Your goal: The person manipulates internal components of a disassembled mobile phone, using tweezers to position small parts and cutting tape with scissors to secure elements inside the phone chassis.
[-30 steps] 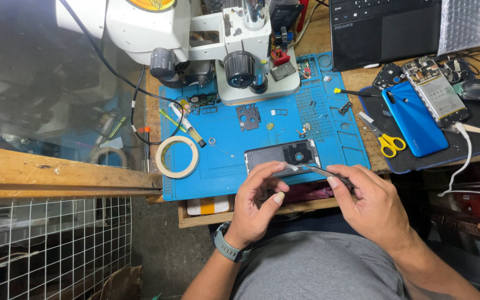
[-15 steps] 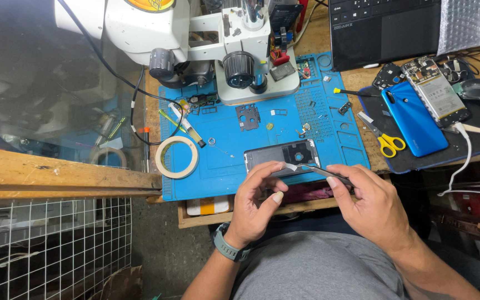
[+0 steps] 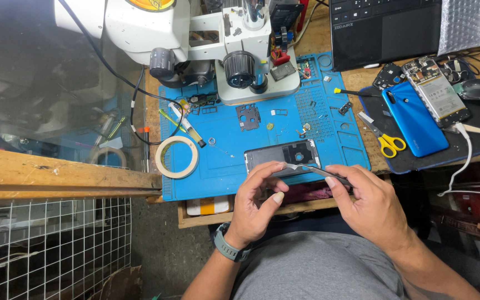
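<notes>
While the left hand [image 3: 256, 205] pinches a grey phone frame [image 3: 282, 156] at the blue mat's [image 3: 223, 166] front edge, the right hand [image 3: 370, 203] grips tweezers [image 3: 312, 170] against it.

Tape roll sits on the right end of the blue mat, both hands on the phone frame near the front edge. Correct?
Not quite. The tape roll sits on the left end of the blue mat, per the head view. The left hand and right hand are both on the phone frame near the front edge.

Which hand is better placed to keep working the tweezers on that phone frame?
Right, probably. The right hand holds the tweezers, tips at the phone frame. The left hand grips the frame's near edge, steadying it.
</notes>
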